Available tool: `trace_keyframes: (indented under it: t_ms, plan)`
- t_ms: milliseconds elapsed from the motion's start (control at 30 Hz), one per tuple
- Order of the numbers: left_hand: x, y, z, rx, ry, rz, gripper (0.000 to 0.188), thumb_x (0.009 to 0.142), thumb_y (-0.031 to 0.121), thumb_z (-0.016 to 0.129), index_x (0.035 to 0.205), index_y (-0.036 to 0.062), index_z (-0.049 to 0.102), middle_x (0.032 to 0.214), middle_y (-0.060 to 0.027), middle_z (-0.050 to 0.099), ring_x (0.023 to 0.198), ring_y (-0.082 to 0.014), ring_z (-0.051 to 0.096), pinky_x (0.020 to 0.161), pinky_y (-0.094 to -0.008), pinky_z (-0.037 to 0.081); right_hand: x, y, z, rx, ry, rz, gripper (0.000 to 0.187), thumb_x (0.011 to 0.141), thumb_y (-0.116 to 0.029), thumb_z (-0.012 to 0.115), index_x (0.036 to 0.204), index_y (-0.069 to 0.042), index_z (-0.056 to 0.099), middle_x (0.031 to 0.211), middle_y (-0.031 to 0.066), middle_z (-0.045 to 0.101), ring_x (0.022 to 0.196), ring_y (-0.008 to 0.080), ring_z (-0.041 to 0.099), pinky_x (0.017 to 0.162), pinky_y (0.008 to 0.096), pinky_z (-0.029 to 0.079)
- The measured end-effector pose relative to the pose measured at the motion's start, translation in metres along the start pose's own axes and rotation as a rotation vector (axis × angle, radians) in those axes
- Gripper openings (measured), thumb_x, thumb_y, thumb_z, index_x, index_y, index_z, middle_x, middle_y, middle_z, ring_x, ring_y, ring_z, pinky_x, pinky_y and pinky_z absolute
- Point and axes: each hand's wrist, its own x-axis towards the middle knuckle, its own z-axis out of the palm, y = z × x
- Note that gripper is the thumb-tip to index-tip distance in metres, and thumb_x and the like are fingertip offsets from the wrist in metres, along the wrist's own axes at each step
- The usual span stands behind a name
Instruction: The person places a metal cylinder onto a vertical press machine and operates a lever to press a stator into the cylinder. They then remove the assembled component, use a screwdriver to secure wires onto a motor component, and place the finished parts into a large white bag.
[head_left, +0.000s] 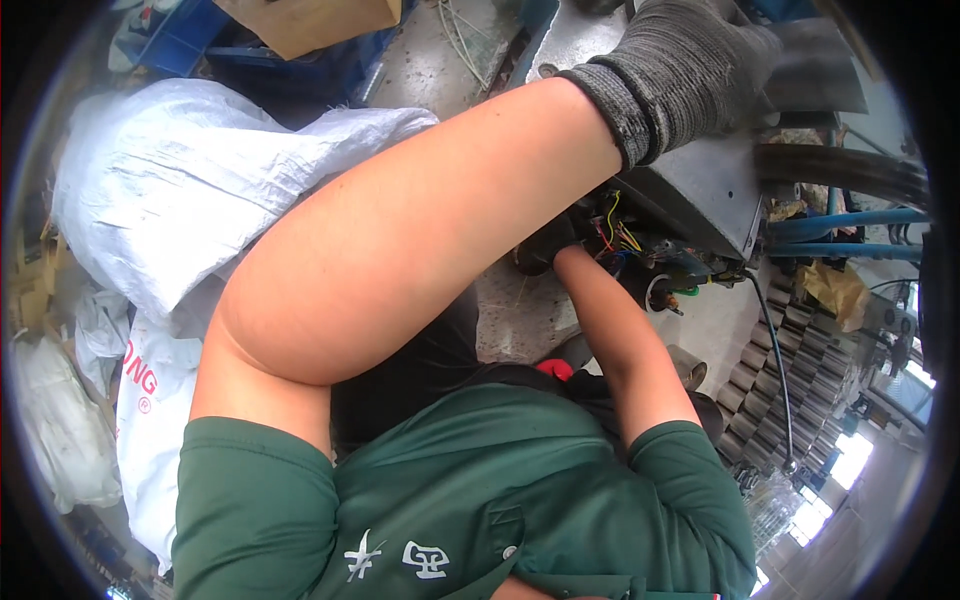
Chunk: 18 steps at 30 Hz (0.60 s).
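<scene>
My left arm stretches across the view to the upper right. On that hand, my left hand, is a grey knitted glove. It is over a grey metal machine housing, beside a dark grey metal piece. Its fingers are smeared and turned away, so any grip is hidden. Lower down, my right hand wears a dark glove and is partly covered by my left forearm. It is next to loose coloured wires under the housing; its fingers do not show.
A white woven sack bulges at the left. Blue crates and a cardboard box stand at the upper left. A black cable hangs at the right, near stacked grey metal cylinders and blue pipes.
</scene>
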Motion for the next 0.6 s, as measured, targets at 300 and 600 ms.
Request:
trace_keyframes:
  t_ms: [300, 600]
  plan:
    - [-0.016, 0.031, 0.04, 1.077, -0.205, -0.194, 0.038, 0.098, 0.037, 0.062, 0.118, 0.0052, 0.068, 0.097, -0.0126, 0.074, 0.091, -0.0258, 0.073, 0.088, -0.0382, 0.058, 0.008, -0.076, -0.205, 0.181, -0.616, -0.097, 0.057, 0.081, -0.026, 0.07, 0.134, -0.01, 0.062, 0.12, 0.0222, 0.064, 0.122, 0.0371, 0.057, 0.105, 0.0464, 0.047]
    - [-0.09, -0.062, 0.034, 1.389, -1.065, -0.61, 0.046, 0.094, 0.043, 0.063, 0.122, 0.0073, 0.068, 0.11, -0.0202, 0.072, 0.105, -0.0385, 0.069, 0.094, -0.0472, 0.055, -0.098, -0.086, -0.419, 0.731, -0.435, 0.409, 0.058, 0.074, -0.002, 0.072, 0.132, -0.004, 0.064, 0.116, 0.0144, 0.073, 0.105, 0.0225, 0.072, 0.095, 0.0354, 0.056]
